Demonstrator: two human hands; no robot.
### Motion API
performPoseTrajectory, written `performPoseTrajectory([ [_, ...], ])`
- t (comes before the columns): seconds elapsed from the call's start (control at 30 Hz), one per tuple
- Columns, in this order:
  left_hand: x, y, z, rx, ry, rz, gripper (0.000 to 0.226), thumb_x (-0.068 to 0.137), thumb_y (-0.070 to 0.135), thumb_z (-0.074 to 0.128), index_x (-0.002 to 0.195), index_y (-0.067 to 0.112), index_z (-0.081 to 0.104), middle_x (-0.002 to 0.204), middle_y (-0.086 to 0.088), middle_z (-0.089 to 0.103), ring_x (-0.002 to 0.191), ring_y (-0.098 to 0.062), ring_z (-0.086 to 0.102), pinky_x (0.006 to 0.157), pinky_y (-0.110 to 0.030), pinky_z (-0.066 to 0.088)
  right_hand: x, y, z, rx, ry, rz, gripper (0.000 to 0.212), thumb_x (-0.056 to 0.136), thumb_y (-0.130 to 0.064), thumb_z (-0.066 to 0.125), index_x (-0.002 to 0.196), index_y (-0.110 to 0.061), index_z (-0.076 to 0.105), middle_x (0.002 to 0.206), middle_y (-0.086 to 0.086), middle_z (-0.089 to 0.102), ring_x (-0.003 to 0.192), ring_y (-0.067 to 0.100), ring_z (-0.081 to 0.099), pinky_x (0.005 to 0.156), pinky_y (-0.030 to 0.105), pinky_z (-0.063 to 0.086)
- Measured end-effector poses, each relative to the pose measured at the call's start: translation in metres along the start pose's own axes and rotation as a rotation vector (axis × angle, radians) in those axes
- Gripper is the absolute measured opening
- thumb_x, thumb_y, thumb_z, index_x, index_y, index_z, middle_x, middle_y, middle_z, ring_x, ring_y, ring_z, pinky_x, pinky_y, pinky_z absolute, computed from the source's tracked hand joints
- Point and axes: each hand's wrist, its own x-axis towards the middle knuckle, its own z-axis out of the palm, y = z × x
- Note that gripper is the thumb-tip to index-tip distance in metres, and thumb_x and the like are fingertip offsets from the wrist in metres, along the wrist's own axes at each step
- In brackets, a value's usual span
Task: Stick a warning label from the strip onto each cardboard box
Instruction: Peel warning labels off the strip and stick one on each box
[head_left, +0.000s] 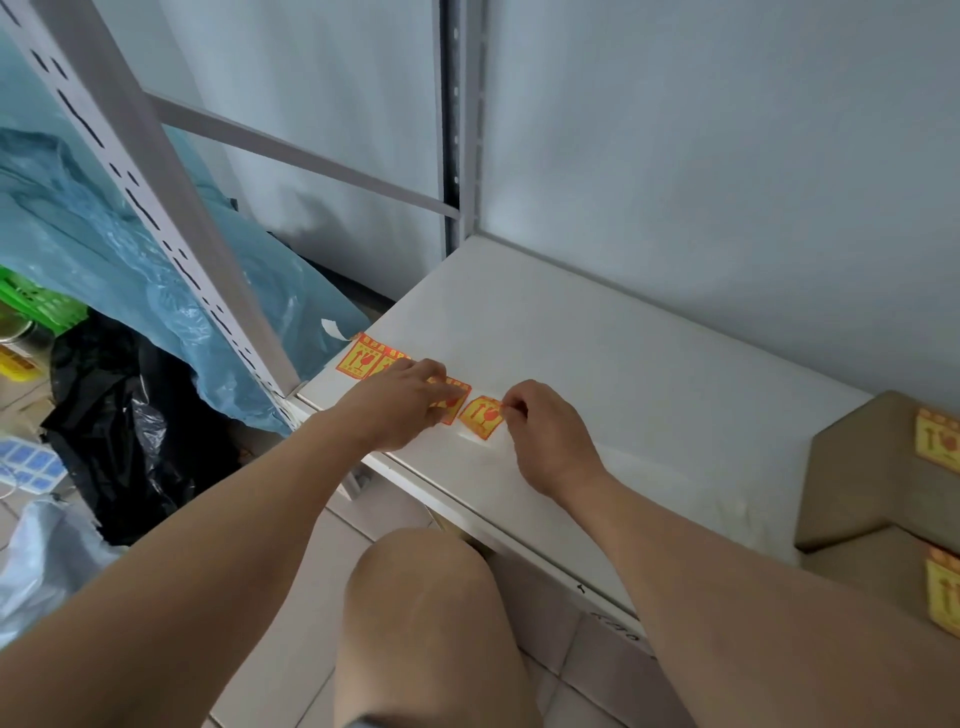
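Observation:
A strip of orange and yellow warning labels lies along the front left edge of the white shelf. My left hand presses flat on the strip, covering part of it. My right hand pinches the corner of one warning label at the strip's right end, and its edge looks lifted. Two cardboard boxes are stacked at the right edge: the upper box and the lower box, each with a yellow label on its top face.
A slotted white shelf post rises just left of the strip. Blue plastic sheeting, a black bag and a green crate fill the floor at left. My knee sits below the shelf edge.

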Motion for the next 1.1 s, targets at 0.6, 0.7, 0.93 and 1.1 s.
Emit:
performPoseTrajectory([
  [0.6, -0.022, 0.164, -0.076, 0.206, 0.339, 0.383, 0.049, 0.091, 0.047, 0.029, 0.107, 0.021, 0.067, 0.103, -0.001, 0.068, 0.088, -0.025, 0.065, 0.070, -0.037, 0.053, -0.114, 0.059, -0.179, -0.219, -0.049, 0.020, 0.009, 0.092, -0.025, 0.050, 0.088, -0.020, 0.056, 0.087, -0.006, 0.057, 0.080, 0.015, 0.053, 0.067, 0.027, 0.042],
  [0.7, -0.024, 0.210, -0.082, 0.179, 0.358, 0.459, 0.049, 0.091, 0.047, 0.030, 0.108, 0.021, 0.068, 0.104, 0.000, 0.068, 0.087, -0.025, 0.066, 0.068, -0.036, 0.053, -0.146, 0.077, -0.210, -0.250, -0.028, 0.058, 0.009, 0.093, -0.031, 0.051, 0.087, -0.025, 0.055, 0.085, -0.011, 0.056, 0.075, 0.009, 0.053, 0.062, 0.025, 0.039],
  [0.93, -0.022, 0.303, -0.086, 0.166, 0.374, 0.597, 0.044, 0.092, 0.046, 0.035, 0.108, 0.022, 0.068, 0.106, 0.001, 0.068, 0.087, -0.023, 0.066, 0.068, -0.035, 0.054, -0.217, 0.121, -0.266, -0.209, -0.019, 0.123, 0.008, 0.094, -0.032, 0.054, 0.091, -0.025, 0.055, 0.086, -0.014, 0.055, 0.079, 0.006, 0.053, 0.065, 0.022, 0.042],
  [1.1, -0.020, 0.354, -0.086, 0.123, 0.349, 0.661, 0.038, 0.094, 0.046, 0.038, 0.114, 0.025, 0.063, 0.112, 0.003, 0.065, 0.095, -0.020, 0.063, 0.075, -0.035, 0.051, -0.251, 0.156, -0.289, -0.162, -0.011, 0.178, 0.009, 0.095, -0.032, 0.055, 0.091, -0.024, 0.055, 0.088, -0.008, 0.058, 0.079, 0.007, 0.055, 0.065, 0.019, 0.041],
])
